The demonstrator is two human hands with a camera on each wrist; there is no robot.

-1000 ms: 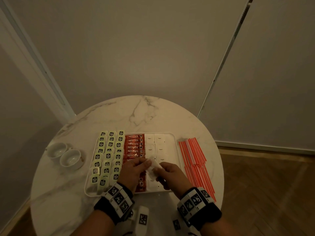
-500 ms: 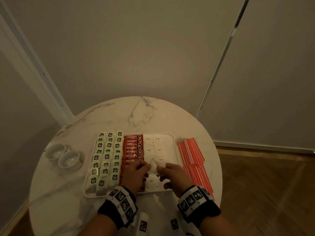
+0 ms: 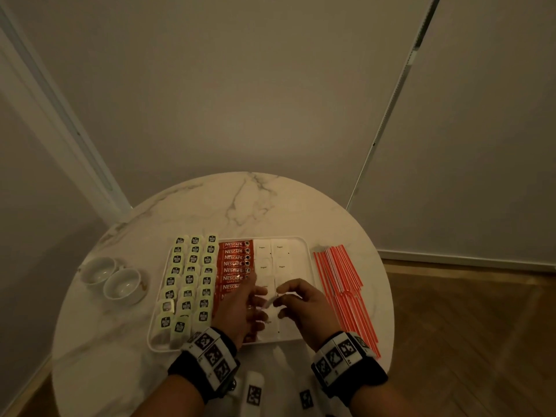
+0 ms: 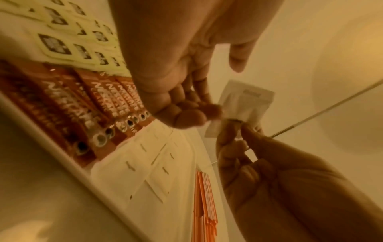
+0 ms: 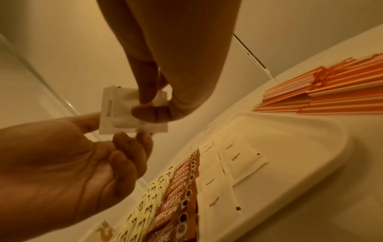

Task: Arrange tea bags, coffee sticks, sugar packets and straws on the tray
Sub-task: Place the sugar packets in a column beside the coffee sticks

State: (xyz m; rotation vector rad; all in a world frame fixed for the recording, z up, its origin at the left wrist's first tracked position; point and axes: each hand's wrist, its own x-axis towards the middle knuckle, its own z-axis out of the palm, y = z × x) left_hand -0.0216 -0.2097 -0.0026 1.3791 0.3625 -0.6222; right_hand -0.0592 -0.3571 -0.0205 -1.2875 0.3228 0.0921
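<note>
We see tea bags point(image 3: 192, 278) in 3 columns at the left of the tray point(image 3: 310, 254), then coffee sticks point(image 3: 236, 260). Our left hand point(image 3: 237, 308) spreads relaxed fingers, seemingly just touching the sugar packet point(image 5: 126, 113) our right hand point(image 3: 301, 308) pinches above the tray. Straws point(image 3: 343, 284) lie on the table point(image 3: 240, 206) at the right.

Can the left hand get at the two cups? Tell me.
Probably yes: the left hand holds nothing, and the cups sit on bare table left of the tray, with only the tea bags to pass over.
</note>
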